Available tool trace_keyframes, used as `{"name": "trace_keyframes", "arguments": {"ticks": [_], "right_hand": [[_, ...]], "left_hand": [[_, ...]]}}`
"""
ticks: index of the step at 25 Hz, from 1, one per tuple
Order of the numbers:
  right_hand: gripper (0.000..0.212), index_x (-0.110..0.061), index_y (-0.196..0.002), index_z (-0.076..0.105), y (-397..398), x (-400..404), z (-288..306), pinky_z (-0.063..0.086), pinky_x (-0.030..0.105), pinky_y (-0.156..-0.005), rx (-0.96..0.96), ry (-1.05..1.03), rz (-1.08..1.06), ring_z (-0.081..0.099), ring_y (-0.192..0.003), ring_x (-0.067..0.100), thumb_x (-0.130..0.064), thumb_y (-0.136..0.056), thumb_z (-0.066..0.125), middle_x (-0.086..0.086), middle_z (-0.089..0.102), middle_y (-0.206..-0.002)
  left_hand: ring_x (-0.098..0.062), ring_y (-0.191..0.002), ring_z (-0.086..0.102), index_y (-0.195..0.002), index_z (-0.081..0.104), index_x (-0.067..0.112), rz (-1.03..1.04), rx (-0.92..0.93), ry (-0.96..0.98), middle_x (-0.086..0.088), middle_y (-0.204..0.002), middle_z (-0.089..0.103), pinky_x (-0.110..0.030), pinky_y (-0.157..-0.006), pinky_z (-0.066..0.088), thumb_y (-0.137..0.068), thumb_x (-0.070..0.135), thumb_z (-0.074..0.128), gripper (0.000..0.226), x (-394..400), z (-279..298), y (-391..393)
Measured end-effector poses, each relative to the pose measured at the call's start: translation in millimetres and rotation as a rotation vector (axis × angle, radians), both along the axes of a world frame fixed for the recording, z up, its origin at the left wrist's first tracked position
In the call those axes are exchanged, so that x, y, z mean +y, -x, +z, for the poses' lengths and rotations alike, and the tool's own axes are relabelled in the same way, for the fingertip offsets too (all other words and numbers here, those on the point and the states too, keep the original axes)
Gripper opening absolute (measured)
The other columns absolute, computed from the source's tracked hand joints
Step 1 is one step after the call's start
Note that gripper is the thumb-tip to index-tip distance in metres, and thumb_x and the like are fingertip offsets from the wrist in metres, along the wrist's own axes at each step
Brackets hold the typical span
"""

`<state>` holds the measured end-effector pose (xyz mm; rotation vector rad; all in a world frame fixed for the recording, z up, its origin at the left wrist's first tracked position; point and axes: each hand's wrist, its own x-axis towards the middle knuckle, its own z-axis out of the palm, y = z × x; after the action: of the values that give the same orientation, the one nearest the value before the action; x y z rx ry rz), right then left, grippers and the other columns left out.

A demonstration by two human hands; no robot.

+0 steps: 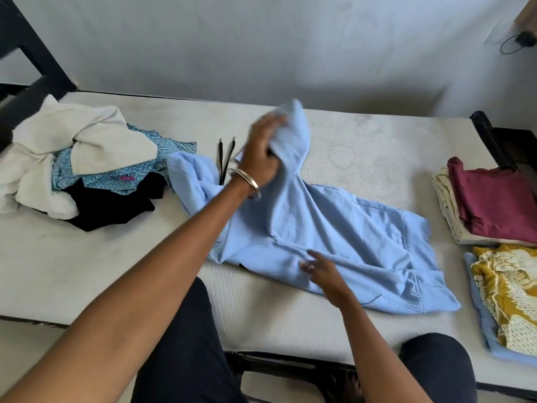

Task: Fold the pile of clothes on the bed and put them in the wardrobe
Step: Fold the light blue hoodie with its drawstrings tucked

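Observation:
A light blue hoodie (343, 234) lies spread across the middle of the white mattress (363, 141). My left hand (261, 152), with a metal bangle on the wrist, grips a lifted sleeve or hood part of the hoodie above the bed. My right hand (322, 271) rests with straight fingers on the hoodie's near edge. An unfolded pile sits at the left: a white garment (87, 141), a blue patterned one (136, 173) and a black one (107, 205). Two black drawstrings (225, 158) lie beside my left hand.
Folded clothes are stacked at the right: a maroon top (497, 205) on beige pieces, and a yellow patterned garment (508, 289) on a blue one. A black bed frame (499, 141) borders the mattress. My knees press against the near edge. The wardrobe is out of view.

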<state>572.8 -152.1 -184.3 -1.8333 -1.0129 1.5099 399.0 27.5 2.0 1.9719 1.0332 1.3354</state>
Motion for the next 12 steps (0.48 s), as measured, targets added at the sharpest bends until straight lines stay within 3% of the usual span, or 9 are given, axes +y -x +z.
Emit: {"name": "trace_keyframes", "arguments": {"ticks": [1,2,4,5,6,8,10,11,12], "right_hand": [[0.039,-0.016,-0.130,0.055,-7.5,7.3,14.9,0.046,0.034,-0.088,0.256,-0.029,-0.294,0.060,-0.108,0.028,-0.034,-0.096,0.059,0.011,0.061,-0.122],[0.037,-0.018,-0.125,0.055,-18.3,16.0,27.9,0.047,0.036,-0.086,0.500,-0.066,-0.527,0.062,-0.103,0.029,-0.043,-0.098,0.050,0.011,0.064,-0.116],[0.051,-0.017,-0.121,0.056,-45.8,30.1,45.3,0.048,0.040,-0.093,0.735,-0.136,-0.765,0.063,-0.104,0.027,-0.059,-0.095,0.044,0.009,0.065,-0.114],[0.054,-0.016,-0.120,0.056,-54.6,34.8,52.9,0.049,0.041,-0.095,0.746,-0.129,-0.819,0.062,-0.104,0.026,-0.062,-0.092,0.049,0.009,0.064,-0.114],[0.053,-0.016,-0.119,0.057,-63.1,37.7,48.0,0.050,0.042,-0.095,0.695,-0.091,-0.860,0.063,-0.102,0.026,-0.059,-0.089,0.058,0.009,0.063,-0.113],[0.050,-0.018,-0.112,0.060,-72.1,47.0,32.7,0.053,0.041,-0.090,0.511,0.022,-0.898,0.063,-0.098,0.026,-0.050,-0.078,0.077,0.009,0.063,-0.110],[0.060,-0.024,-0.105,0.064,-76.0,60.3,19.8,0.055,0.041,-0.088,0.334,0.110,-0.798,0.064,-0.095,0.024,-0.055,-0.059,0.088,0.008,0.066,-0.108],[0.064,-0.024,-0.103,0.065,-78.6,67.6,15.4,0.055,0.042,-0.086,0.316,0.158,-0.807,0.064,-0.091,0.024,-0.054,-0.052,0.090,0.007,0.067,-0.103],[0.061,-0.024,-0.102,0.068,-75.7,73.8,16.9,0.055,0.043,-0.086,0.357,0.162,-0.803,0.065,-0.092,0.024,-0.051,-0.052,0.089,0.006,0.068,-0.104]], "left_hand": [[-0.009,-0.122,0.048,-0.127,0.052,0.012,-0.189,0.145,0.040,-0.009,-0.133,0.052,-0.018,-0.103,0.037,-0.078,-0.010,0.045,0.054,-19.8,-7.4,-18.3],[-0.011,-0.118,0.055,-0.127,0.053,0.021,-0.395,0.242,0.204,-0.006,-0.132,0.056,-0.020,-0.096,0.043,-0.078,-0.012,0.047,0.060,-43.0,-10.7,-30.8],[-0.009,-0.084,0.065,-0.119,0.062,0.031,-0.560,0.390,0.420,-0.009,-0.112,0.070,-0.022,-0.072,0.046,-0.081,-0.001,0.060,0.050,-68.5,-38.3,-26.5],[-0.008,-0.077,0.063,-0.115,0.066,0.030,-0.509,0.454,0.461,-0.009,-0.106,0.072,-0.022,-0.070,0.044,-0.081,0.007,0.066,0.041,-74.7,-58.3,-13.9],[-0.008,-0.087,0.063,-0.116,0.066,0.026,-0.405,0.557,0.485,-0.007,-0.110,0.069,-0.022,-0.075,0.043,-0.080,0.013,0.071,0.039,-78.6,-78.6,2.3],[-0.022,-0.119,0.051,-0.134,0.050,0.027,-0.159,1.005,0.554,-0.002,-0.131,0.051,-0.033,-0.091,0.042,-0.071,0.033,0.079,0.070,-85.1,-116.3,42.4],[-0.029,-0.130,0.037,-0.148,0.020,0.030,-0.026,1.447,0.635,-0.001,-0.141,0.034,-0.047,-0.098,0.035,-0.062,0.045,0.082,0.107,-93.7,-144.8,86.2],[-0.028,-0.131,0.036,-0.149,0.016,0.030,0.003,1.553,0.629,0.000,-0.141,0.034,-0.048,-0.100,0.033,-0.066,0.042,0.080,0.106,-95.7,-155.7,103.7],[-0.026,-0.130,0.039,-0.147,0.024,0.030,0.028,1.583,0.565,0.001,-0.139,0.040,-0.046,-0.101,0.034,-0.075,0.035,0.073,0.088,-92.4,-161.0,117.8]]}}
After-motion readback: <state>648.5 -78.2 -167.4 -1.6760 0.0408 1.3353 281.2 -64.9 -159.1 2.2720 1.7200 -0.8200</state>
